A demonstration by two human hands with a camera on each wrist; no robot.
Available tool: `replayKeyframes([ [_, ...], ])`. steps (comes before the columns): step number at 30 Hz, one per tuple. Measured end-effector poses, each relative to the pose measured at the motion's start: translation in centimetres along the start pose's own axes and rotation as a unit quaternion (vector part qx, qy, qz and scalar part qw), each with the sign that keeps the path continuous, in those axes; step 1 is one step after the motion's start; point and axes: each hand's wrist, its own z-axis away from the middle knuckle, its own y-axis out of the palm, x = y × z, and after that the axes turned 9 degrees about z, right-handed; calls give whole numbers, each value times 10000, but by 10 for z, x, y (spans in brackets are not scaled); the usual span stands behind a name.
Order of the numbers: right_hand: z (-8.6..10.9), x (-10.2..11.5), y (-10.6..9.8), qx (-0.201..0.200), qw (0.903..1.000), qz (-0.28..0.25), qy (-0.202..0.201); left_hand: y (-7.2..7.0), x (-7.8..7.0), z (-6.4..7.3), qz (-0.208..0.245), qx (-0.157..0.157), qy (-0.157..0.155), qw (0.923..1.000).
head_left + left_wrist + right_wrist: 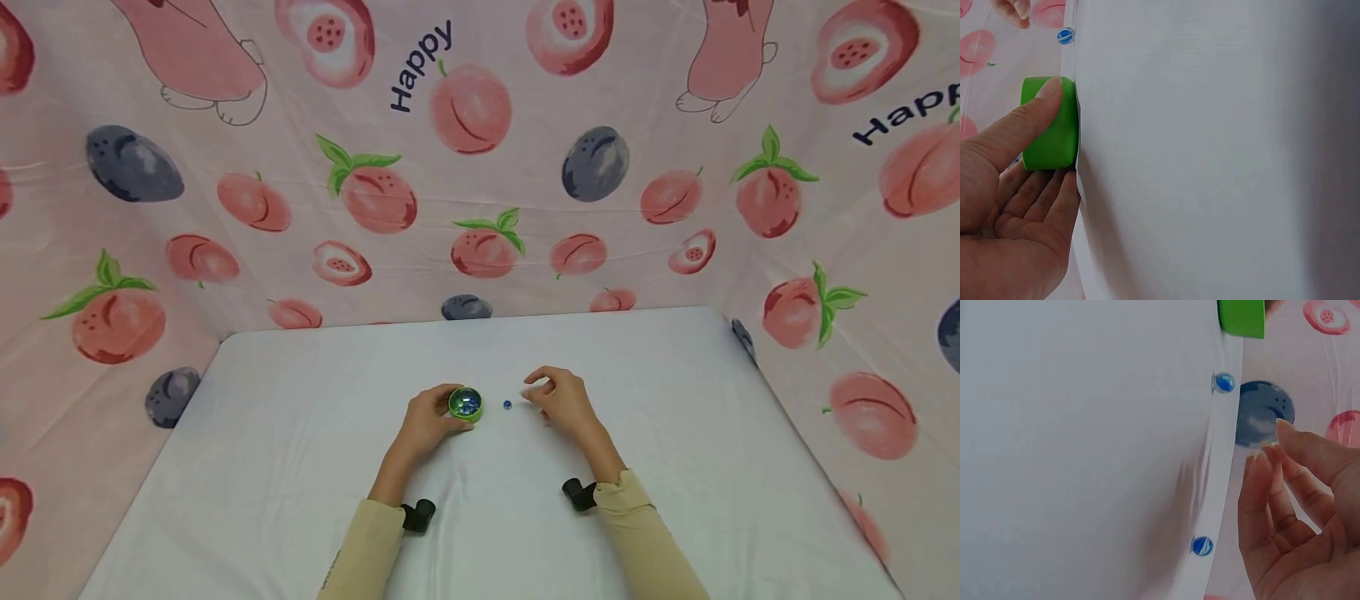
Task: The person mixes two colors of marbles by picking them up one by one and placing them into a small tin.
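Note:
My left hand (429,423) holds a small round green cup (1054,140) from its left side, with the thumb along the near wall and the fingers round the far side. Shiny blue marbles (467,403) lie inside the cup. To the right of it, a blue glass marble (507,405) sits on the table. Beyond that my right hand (564,403) hovers low, its fingers bent and a gap between thumb and forefinger, with nothing between them. The right wrist view shows a second blue marble (1202,545) near this hand, hidden from the head view.
A white cloth covers the table (300,467). Fruit-printed fabric (480,192) hangs behind it and along both sides. Each wrist carries a small black camera, one on the left (419,516) and one on the right (579,494).

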Motion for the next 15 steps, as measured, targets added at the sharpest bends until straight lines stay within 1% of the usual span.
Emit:
replayKeyframes([
  [7,-2,-12,-11,-120,9999,24,41,0,0,1,-56,-9,15,10000],
  [15,-1,-18,-21,-185,9997,71,162,-1,0,1,-59,-8,4,10000],
])
